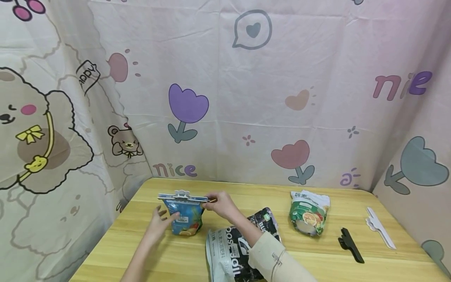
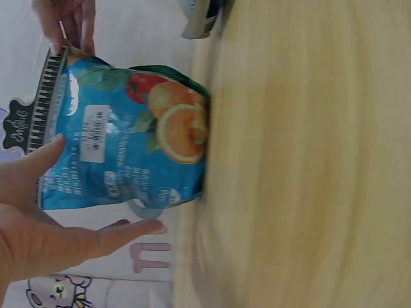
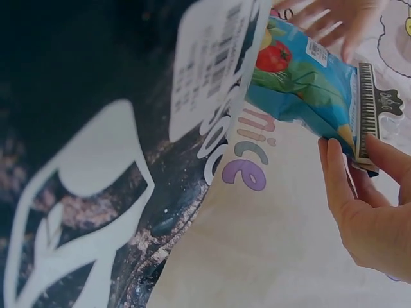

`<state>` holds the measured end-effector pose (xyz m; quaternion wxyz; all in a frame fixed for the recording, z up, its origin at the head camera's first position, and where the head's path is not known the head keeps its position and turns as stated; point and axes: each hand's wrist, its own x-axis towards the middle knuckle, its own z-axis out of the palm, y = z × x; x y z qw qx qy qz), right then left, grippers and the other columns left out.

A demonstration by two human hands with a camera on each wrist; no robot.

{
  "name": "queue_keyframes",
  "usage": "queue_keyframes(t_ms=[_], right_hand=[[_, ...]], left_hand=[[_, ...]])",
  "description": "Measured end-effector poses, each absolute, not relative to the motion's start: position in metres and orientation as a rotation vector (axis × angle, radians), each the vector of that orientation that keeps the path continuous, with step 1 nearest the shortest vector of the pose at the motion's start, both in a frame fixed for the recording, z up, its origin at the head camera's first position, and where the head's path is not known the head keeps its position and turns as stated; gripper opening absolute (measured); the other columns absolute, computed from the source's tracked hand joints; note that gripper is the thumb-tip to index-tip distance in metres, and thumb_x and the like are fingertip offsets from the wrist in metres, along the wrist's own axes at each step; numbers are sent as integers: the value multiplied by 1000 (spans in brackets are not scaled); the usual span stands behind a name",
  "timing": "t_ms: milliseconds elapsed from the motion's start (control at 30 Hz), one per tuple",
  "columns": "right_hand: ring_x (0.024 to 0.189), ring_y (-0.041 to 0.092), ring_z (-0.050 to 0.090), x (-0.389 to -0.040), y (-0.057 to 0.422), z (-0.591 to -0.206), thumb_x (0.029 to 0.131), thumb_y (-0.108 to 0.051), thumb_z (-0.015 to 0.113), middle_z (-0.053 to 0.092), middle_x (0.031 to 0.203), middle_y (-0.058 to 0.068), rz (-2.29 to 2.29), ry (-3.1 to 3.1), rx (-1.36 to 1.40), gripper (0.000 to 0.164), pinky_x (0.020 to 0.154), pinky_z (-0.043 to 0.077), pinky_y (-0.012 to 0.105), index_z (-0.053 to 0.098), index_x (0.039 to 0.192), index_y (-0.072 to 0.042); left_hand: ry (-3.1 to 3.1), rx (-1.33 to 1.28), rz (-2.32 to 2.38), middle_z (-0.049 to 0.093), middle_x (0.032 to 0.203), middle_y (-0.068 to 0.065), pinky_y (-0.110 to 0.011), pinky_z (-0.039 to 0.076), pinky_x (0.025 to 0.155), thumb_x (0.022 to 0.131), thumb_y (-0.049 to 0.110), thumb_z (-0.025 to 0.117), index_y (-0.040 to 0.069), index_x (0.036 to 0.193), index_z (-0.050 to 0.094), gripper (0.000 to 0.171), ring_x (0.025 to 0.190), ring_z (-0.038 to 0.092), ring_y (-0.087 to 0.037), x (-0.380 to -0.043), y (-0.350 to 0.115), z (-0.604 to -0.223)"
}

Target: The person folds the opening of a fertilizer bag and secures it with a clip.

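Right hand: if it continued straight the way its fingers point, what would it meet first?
Probably the patterned clip along the top of the blue bag; the right hand seems to pinch its end, though exact depth is unclear.

Left grip [image 2: 43, 241] spreads beside the blue pouch [image 2: 125, 154].

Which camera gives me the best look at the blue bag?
The left wrist view: the blue bag looks largest there, its label plain. The head view shows it smaller, the left hand partly over it; the right wrist view hides part behind the black bag.
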<state>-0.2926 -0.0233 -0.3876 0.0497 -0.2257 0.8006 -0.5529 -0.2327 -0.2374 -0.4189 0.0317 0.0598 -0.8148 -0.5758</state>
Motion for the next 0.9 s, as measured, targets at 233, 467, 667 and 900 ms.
queue_keyframes(t_ms=[233,467,667,900], right_hand=[[77,16,60,-292,-26,-392,82,-6,69,62,84,2,-1699,2403,-644,14,65,52,28,67,96,-3],[78,18,61,-293,-30,-394,83,-1,66,60,86,4,-1756,2337,-579,15,71,53,30,65,98,0],[81,23,63,-297,-34,-394,85,-1,64,58,90,9,-1835,2219,-485,18,75,52,35,62,102,4],[97,30,58,-302,-36,-395,90,-3,56,59,100,15,-1962,2013,-291,28,86,47,42,53,115,11]], left_hand=[[-2569,127,-1832,21,131,-45,-53,41,88,90,23,60,-23,131,7,81,115,35,-54,-237,-231,-429],[-2536,24,-1796,43,118,-36,-50,39,92,86,18,66,-19,126,22,70,108,47,-44,-241,-227,-432],[-2547,41,-1809,44,118,-36,-51,39,92,88,18,63,-18,125,24,65,108,47,-44,-246,-226,-429],[-2600,98,-1828,35,123,-40,-55,33,95,87,24,64,-20,127,17,76,113,39,-49,-253,-226,-429]])
